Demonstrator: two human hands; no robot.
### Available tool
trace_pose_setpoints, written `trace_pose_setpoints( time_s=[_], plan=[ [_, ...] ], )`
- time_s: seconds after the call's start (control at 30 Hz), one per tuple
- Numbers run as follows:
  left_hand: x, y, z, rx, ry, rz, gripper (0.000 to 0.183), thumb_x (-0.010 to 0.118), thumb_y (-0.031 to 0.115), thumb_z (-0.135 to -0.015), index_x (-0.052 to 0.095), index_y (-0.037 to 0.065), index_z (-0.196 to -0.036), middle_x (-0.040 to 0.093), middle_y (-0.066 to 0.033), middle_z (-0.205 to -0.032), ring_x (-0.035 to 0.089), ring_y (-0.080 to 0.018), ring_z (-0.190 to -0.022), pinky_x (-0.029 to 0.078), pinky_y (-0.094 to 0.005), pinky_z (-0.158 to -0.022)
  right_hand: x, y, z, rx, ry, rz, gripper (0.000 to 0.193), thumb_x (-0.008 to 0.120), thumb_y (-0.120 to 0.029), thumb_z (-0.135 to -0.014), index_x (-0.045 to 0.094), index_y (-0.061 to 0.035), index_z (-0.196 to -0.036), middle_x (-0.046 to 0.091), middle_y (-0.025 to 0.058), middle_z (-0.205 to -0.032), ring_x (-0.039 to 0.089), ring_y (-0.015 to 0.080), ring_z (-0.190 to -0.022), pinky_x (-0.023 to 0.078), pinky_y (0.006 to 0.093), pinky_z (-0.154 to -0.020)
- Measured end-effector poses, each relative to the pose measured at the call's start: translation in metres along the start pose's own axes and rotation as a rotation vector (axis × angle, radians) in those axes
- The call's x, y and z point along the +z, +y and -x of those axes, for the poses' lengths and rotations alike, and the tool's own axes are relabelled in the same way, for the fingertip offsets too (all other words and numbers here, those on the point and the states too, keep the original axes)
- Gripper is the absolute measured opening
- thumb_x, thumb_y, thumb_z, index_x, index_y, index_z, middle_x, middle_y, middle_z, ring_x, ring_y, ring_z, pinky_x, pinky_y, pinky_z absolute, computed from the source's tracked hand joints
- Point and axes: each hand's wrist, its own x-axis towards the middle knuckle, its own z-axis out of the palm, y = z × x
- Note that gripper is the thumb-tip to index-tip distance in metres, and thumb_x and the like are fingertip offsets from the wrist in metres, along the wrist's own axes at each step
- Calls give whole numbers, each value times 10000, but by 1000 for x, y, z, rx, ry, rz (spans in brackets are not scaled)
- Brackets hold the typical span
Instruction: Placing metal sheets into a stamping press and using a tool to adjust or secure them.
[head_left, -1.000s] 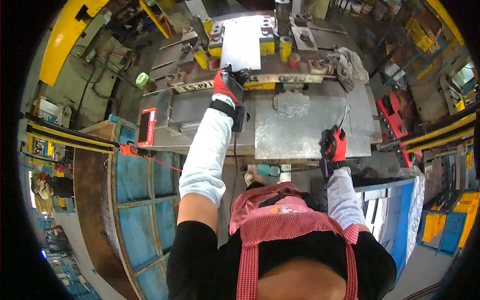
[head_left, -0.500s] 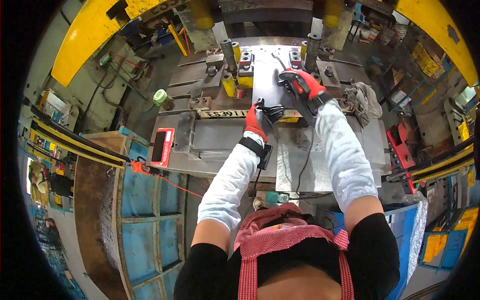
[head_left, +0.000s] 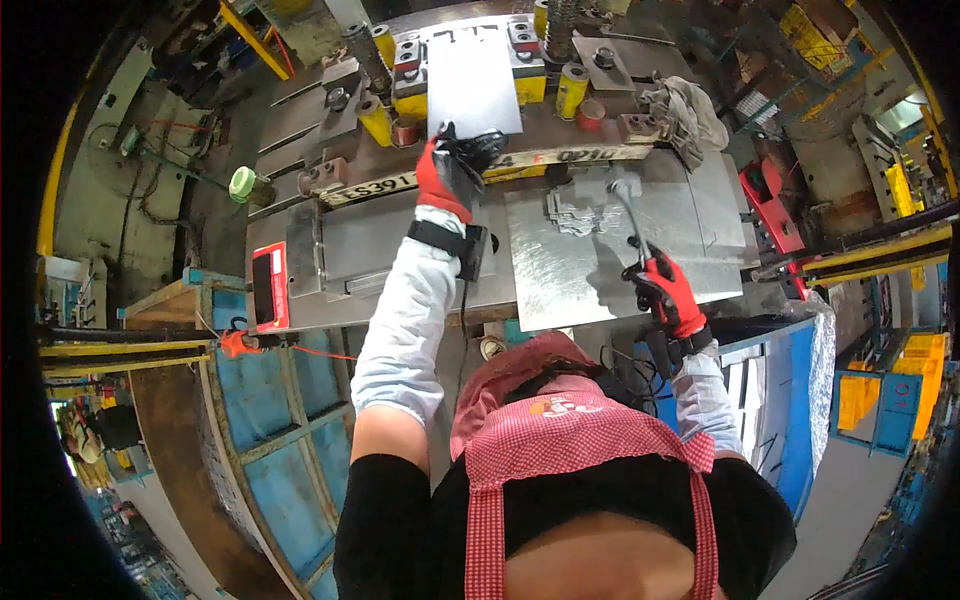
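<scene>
My left hand point(head_left: 453, 172), in a red and black glove, is closed at the near edge of a bright flat metal sheet point(head_left: 474, 85). The sheet lies between the die blocks of the press. Lower on the right, my right hand point(head_left: 668, 295), gloved alike, is wrapped round the handle of a thin rod tool point(head_left: 632, 215) with a curved end. The tool's tip is over a large grey metal plate point(head_left: 545, 290), beside several cut metal pieces point(head_left: 580, 208) with jagged outlines.
Yellow cylinders point(head_left: 571, 92) and ribbed posts flank the sheet. A stack of grey sheets point(head_left: 370, 240) and a red-framed dark device point(head_left: 270, 287) are at left. A rag point(head_left: 685, 115) hangs at right. A green-lidded jar point(head_left: 250, 186) stands far left; a blue bin point(head_left: 800, 400) is near right.
My right hand has drawn back toward me from over the sheet, bringing the rod tool above the grey plate. My left hand stays by the sheet's near edge. The view has shifted.
</scene>
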Motion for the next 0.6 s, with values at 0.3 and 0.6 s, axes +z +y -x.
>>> trace_pose_setpoints(
  time_s=[0.3, 0.6],
  plan=[
    [-9, 11, -63, 39, 44, 138, 400, 429, 256, -887, 457, -54, -1138, 594, -214, -982, 615, -342, -823, 530, -419, -750, 7, 33, -42, 62, 52, 140, 112, 567, -154, -806, 526, -73, -872, 525, -1, -620, 423, 69, -443, 314, 222, -380],
    [-17, 30, 104, 115, 252, -395, 408, 438, 353, -896, 472, 80, -1198, 586, -129, -1043, 604, -247, -852, 484, -355, -742, -65, 50, -11, -184, 284, -113, 478, 533, -121, -833, 379, -105, -1286, 582, 46, -777, 477, 80, -508, 429, 240, -452]
  ],
)
